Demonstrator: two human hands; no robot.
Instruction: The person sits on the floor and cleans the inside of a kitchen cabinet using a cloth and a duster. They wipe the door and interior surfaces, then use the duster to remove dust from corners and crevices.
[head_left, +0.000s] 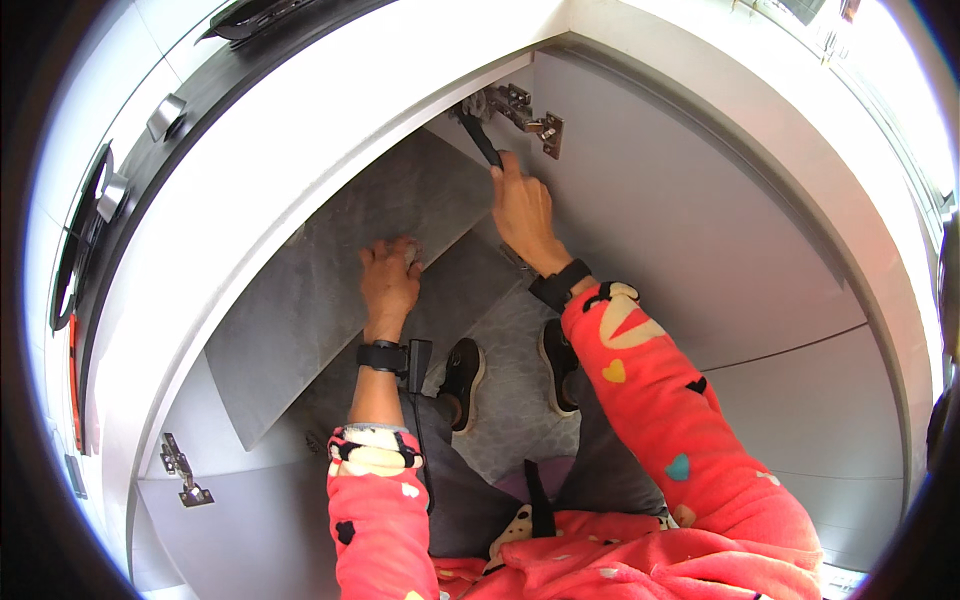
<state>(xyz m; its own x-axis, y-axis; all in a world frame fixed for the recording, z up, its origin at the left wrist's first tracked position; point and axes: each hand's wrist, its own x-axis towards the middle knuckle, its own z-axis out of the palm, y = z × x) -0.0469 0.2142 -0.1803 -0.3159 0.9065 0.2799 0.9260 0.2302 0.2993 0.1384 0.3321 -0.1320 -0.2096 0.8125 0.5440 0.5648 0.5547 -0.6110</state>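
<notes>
My right hand (526, 214) grips the black handle (478, 136) of a scrubber. Its grey, tangled scouring head (476, 103) is up by the metal hinge (517, 105) in the cabinet's far corner, partly hidden by the cabinet edge. On the grey cabinet shelf (322, 292) rests my left hand (390, 281), palm down near the front edge. A small pale wad (412, 253) shows at its fingers, apparently held against the shelf; its material is unclear.
An open cabinet door (675, 195) stands along the right, another door (247, 525) at lower left with its hinge (182, 472). Above runs a white counter edge (247, 150) with a black stove rim and knobs (166, 116). My shoes (463, 382) are on the patterned floor (510, 375).
</notes>
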